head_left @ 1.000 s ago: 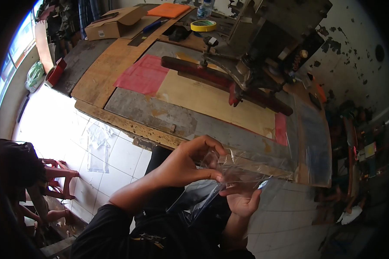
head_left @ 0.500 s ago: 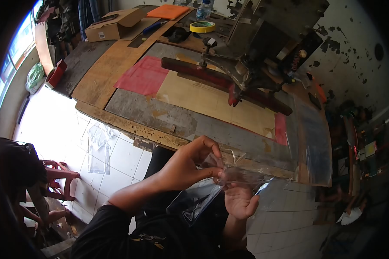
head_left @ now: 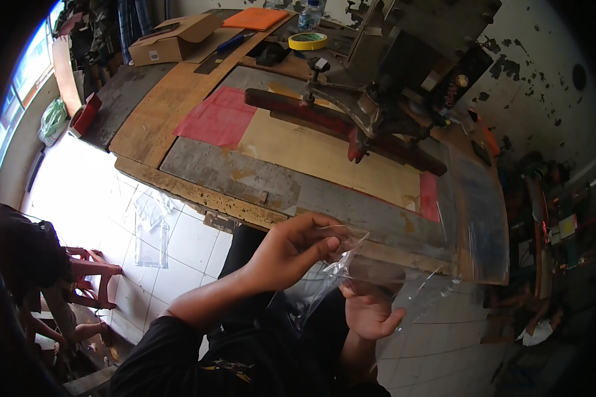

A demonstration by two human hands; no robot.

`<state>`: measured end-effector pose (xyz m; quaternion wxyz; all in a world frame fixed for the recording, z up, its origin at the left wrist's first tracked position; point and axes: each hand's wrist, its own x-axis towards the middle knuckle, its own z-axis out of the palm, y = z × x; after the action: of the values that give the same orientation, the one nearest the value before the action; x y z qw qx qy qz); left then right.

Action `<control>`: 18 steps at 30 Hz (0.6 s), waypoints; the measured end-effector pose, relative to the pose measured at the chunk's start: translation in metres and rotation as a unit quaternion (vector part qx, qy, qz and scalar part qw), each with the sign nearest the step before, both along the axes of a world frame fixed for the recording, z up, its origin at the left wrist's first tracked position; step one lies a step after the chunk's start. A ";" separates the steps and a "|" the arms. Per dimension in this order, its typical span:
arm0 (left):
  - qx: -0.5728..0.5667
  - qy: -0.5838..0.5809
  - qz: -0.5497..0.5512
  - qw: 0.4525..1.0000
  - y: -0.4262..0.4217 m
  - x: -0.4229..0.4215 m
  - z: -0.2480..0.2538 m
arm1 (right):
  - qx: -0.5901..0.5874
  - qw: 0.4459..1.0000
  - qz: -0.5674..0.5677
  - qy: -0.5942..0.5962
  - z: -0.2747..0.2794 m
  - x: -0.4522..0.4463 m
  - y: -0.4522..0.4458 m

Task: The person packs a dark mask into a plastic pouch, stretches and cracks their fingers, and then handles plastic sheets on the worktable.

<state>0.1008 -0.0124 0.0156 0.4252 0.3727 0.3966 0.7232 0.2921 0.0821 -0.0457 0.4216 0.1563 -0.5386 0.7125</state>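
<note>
My left hand (head_left: 299,255) pinches a clear plastic sheet (head_left: 341,266) between thumb and fingers, just in front of the worktable's near edge. The film is crumpled and shiny by the fingertips and hangs down over my lap. Beside it on the right, my right hand (head_left: 369,311) is turned palm up with the thumb apart. Its fingers reach behind the plastic and show through it, stretched out. How the film's far edges lie is hard to make out.
A press machine with a red bar (head_left: 338,122) stands over a cream board (head_left: 324,159) and pink sheets (head_left: 218,118) on the worktable (head_left: 198,192). Yellow tape (head_left: 308,42) and a cardboard box (head_left: 175,41) lie behind. Clear plastic pieces (head_left: 152,228) lie on the floor. Another person sits far left.
My hands have moved slightly apart, the right one a little to the right. The plastic between them is spread wider, and my right fingers now show through it.
</note>
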 end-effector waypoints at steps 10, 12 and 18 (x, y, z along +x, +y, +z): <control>-0.051 0.260 0.017 0.964 -0.001 -0.002 0.016 | -0.121 0.978 0.171 -0.024 0.005 0.000 0.005; -0.044 0.253 0.031 0.966 0.000 -0.002 0.005 | -0.122 0.972 0.201 -0.010 0.008 -0.003 0.003; -0.012 0.164 -0.007 0.986 0.001 -0.002 -0.004 | -0.216 0.933 0.282 0.060 0.006 0.005 0.005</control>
<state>0.0985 -0.0111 0.0121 0.3636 0.4838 0.4673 0.6445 0.2971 0.0868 -0.0399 0.2582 0.2491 -0.2789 0.8908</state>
